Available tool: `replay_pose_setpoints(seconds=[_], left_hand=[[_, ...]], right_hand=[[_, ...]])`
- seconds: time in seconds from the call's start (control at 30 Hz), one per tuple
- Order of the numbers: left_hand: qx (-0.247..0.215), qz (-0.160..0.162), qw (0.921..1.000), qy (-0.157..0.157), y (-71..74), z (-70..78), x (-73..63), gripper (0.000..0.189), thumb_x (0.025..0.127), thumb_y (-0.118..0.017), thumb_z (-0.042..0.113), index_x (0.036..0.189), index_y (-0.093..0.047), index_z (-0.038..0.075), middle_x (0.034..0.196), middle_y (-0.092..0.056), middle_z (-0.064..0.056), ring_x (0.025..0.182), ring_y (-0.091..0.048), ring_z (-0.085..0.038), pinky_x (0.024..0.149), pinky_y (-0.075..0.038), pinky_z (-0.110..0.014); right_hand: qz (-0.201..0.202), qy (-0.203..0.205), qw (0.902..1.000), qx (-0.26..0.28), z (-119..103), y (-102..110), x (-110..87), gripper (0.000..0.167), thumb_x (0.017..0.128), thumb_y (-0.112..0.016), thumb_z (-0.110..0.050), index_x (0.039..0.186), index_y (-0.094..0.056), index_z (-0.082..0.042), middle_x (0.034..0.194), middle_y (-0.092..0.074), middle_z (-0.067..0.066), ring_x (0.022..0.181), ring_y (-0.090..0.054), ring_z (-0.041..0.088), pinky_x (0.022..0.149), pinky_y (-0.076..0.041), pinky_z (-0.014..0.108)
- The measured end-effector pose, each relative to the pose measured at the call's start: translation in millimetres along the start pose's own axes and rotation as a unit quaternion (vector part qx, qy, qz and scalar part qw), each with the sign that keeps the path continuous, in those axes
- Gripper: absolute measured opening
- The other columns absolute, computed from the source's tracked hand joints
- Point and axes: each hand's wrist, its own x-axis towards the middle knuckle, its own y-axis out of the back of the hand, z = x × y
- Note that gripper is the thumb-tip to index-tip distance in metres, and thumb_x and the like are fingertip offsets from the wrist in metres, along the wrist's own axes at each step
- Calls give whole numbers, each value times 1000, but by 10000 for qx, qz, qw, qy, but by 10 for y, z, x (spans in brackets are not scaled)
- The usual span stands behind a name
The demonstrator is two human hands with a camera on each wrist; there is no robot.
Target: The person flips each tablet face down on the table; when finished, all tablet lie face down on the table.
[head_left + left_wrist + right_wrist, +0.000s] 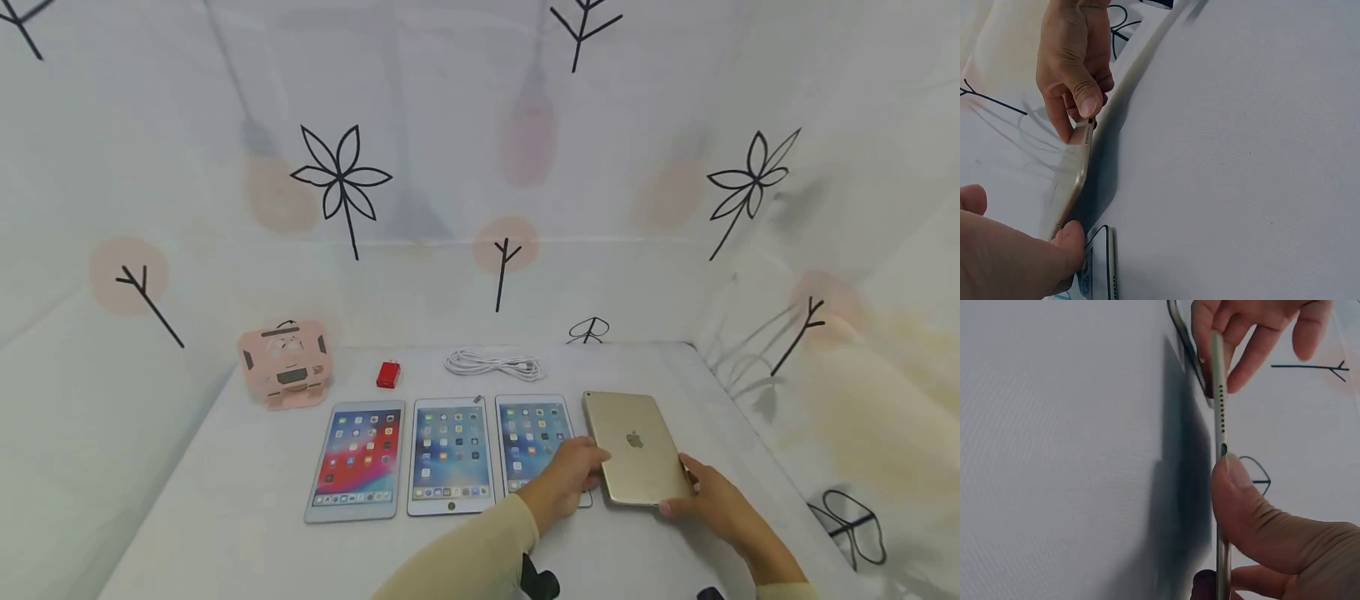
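A gold tablet (pixel 639 446) is held back side up at the right end of a row of tablets, its apple logo showing. My left hand (pixel 566 477) grips its left edge. On the lower right corner, my right hand (pixel 712 500) pinches it between thumb and fingers. Seen edge-on in the right wrist view, the tablet (pixel 1222 419) is raised off the table, with a shadow beneath. Three tablets lie screen up with lit screens: one with a red and blue screen (pixel 358 458), a middle one (pixel 452 454), and another (pixel 532 433) partly hidden by my left hand.
Behind the row are a coiled white cable (pixel 493 365), a red charger plug (pixel 387 374) and a pink stand-like object (pixel 288 364) at the back left. The white table (pixel 247 500) is bordered by patterned cloth walls (pixel 420 292).
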Motion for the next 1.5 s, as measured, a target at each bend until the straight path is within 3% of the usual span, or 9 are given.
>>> replay_pose_setpoints(seconds=[0.23,0.37,0.53,0.73,0.97,1.1,1.2,1.3,1.5], left_hand=[[-446,-48,9989,154,16,72,52,29,87,-68,7,114,-62,-2,109,-59,-11,104,-56,-23,104,-48,-42],[-440,-279,9984,220,37,89,37,46,88,-67,8,129,-56,-8,134,-52,-19,128,-49,-33,116,-39,-49],[-295,-586,9977,175,41,89,1,67,90,-66,10,148,-39,-12,160,-29,-28,150,-25,-46,122,-26,-54],[-154,-553,9981,207,15,101,-30,70,91,-67,10,151,-37,-9,161,-31,-24,149,-28,-45,121,-29,-53],[-101,-507,9984,232,-27,49,-27,66,91,-67,8,150,-40,-7,159,-35,-24,148,-32,-43,119,-32,-54],[16,-309,9995,110,-3,55,-116,62,91,-67,7,148,-45,-4,149,-47,-23,139,-46,-42,115,-39,-53],[639,-56,9977,-236,118,101,-213,61,90,-68,11,148,-48,3,140,-57,-18,124,-59,-38,108,-47,-53],[1314,268,9891,-610,364,161,-269,65,91,-67,19,151,-46,9,142,-57,-16,125,-59,-37,108,-46,-55],[2072,889,9694,-967,883,225,-329,65,94,-62,24,155,-42,12,154,-47,-17,144,-41,-39,118,-32,-58]], right_hand=[[46,79,9993,-362,-6,49,125,107,80,-87,-31,147,-24,24,135,-39,53,127,-42,64,103,-38,70],[53,142,9984,-542,-26,75,169,105,79,-87,-29,145,-26,24,131,-44,53,124,-47,63,101,-41,69],[11,70,9977,-680,-36,77,197,107,77,-88,-34,145,-28,24,120,-55,49,109,-60,52,94,-48,64],[8,-98,9945,-1039,-5,79,217,111,75,-87,-44,145,-30,22,95,-66,27,86,-59,31,79,-52,51],[-12,-67,9880,-1543,41,96,212,108,74,-86,-49,140,-38,22,107,-62,40,98,-64,46,85,-51,62],[-13,-45,9839,-1788,13,96,160,101,76,-85,-47,136,-44,21,109,-60,41,101,-62,51,84,-51,63],[115,45,9832,-1821,-28,110,125,99,76,-85,-46,136,-44,21,106,-60,38,95,-63,45,79,-52,59],[407,121,9872,-1541,-118,96,152,95,81,-83,-44,139,-42,20,105,-58,35,91,-62,40,75,-52,56],[623,259,9977,30,-479,-216,229,81,95,-71,-35,152,-33,10,131,-54,34,117,-57,44,91,-53,53]])
